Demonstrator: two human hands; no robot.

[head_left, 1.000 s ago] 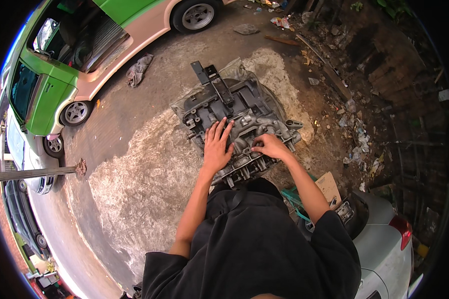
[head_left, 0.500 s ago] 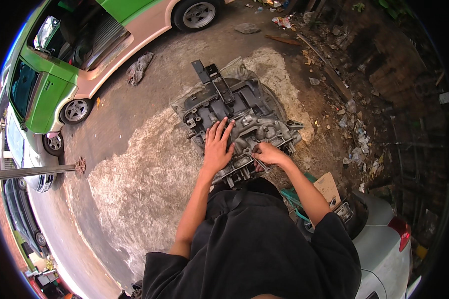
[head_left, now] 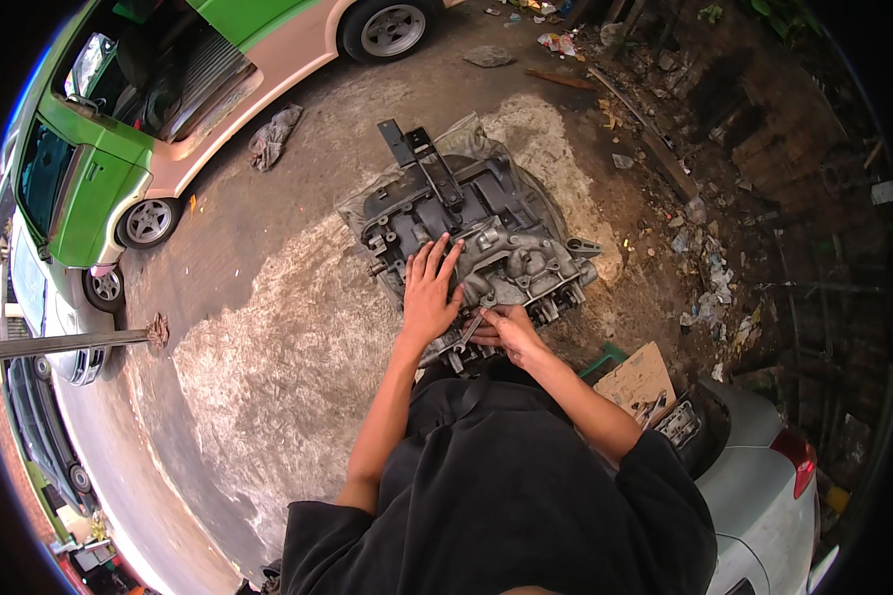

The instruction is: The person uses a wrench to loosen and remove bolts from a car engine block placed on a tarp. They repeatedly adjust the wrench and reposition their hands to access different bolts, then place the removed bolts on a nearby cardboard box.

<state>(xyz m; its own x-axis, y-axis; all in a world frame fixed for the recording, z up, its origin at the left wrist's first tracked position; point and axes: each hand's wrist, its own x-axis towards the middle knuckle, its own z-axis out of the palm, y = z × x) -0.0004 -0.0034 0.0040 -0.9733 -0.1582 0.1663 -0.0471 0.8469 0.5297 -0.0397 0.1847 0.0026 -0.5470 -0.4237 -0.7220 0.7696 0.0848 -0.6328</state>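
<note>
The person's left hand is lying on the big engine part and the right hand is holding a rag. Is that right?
Not quite: the right hand is holding a slim metal tool, not a rag, as the head view shows. The left hand is lying on the big engine part, just as you said.

The engine (head_left: 506,253) is grey with black parts, the wrench (head_left: 469,330) silver. The far-left van (head_left: 288,64) is green over salmon pink, the near-right car (head_left: 764,496) silver, its tail light (head_left: 794,461) red, the shirt (head_left: 506,496) plain black.
</note>
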